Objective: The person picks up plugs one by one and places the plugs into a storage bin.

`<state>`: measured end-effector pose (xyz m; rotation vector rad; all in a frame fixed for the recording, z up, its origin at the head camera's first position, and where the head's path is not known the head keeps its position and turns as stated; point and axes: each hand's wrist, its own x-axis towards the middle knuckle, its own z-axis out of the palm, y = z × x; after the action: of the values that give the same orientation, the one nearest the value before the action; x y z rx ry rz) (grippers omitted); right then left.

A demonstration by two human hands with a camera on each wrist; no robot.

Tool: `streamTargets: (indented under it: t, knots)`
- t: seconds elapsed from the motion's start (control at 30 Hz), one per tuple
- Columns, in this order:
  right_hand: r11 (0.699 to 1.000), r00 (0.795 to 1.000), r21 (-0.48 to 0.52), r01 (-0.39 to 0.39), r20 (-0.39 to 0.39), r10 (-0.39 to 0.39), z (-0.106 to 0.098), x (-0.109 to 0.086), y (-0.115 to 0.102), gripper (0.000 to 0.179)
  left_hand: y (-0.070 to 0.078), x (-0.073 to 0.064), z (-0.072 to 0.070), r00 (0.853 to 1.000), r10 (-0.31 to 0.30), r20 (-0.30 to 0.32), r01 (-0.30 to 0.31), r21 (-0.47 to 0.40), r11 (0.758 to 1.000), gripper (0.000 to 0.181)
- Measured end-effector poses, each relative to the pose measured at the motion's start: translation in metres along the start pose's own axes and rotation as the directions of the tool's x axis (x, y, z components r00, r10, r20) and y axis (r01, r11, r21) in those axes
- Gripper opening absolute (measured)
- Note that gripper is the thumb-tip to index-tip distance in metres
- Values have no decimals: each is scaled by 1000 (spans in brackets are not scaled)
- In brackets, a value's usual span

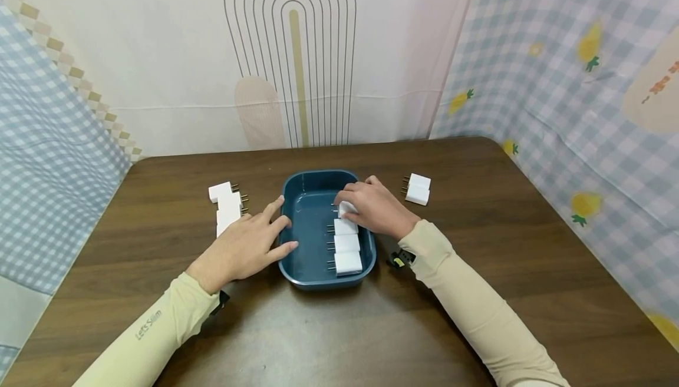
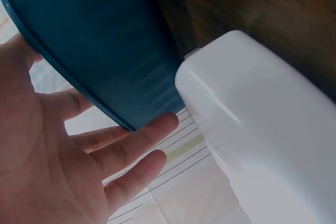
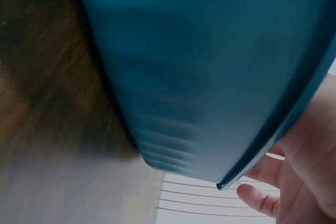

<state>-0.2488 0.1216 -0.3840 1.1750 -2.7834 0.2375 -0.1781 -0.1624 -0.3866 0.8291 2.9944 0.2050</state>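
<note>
A blue rectangular basin [image 1: 309, 248] sits mid-table, with a column of white two-pronged charger plugs [image 1: 346, 244] along its right inner side, prongs pointing left. My right hand [image 1: 379, 205] reaches over the right rim and pinches the farthest white charger plug [image 1: 347, 208] in that column, partly covering it. At the left rim is my left hand [image 1: 239, 250], fingers spread and loosely extended, holding nothing. The left wrist view shows those spread fingers by the basin's outer wall [image 2: 100, 51]. From the right wrist, the basin wall [image 3: 184, 77] hides the pinched plug.
Left of the basin stands another column of white charger plugs [image 1: 228, 205], partly behind my left hand. Two more white charger plugs [image 1: 418, 189] lie together at the right. A patterned cloth [image 1: 185, 80] hangs behind the brown wooden table [image 1: 302, 334].
</note>
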Motion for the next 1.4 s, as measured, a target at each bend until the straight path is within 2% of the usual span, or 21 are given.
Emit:
streamTargets:
  t: [0.57,1.03,1.4]
  knots:
    - [998,995,15,-67,73,66,1,8,-2,24,0,1,2,1000,7,-3,-7,13,1000,57]
    - [999,996,-32,-42,73,45,3,9,-3,24,0,1,1,1000,5,-2,-5,11,1000,56]
    - [998,993,-42,-54,105,58,4,10,-2,21,0,1,2,1000,9,-15,-9,6,1000,54]
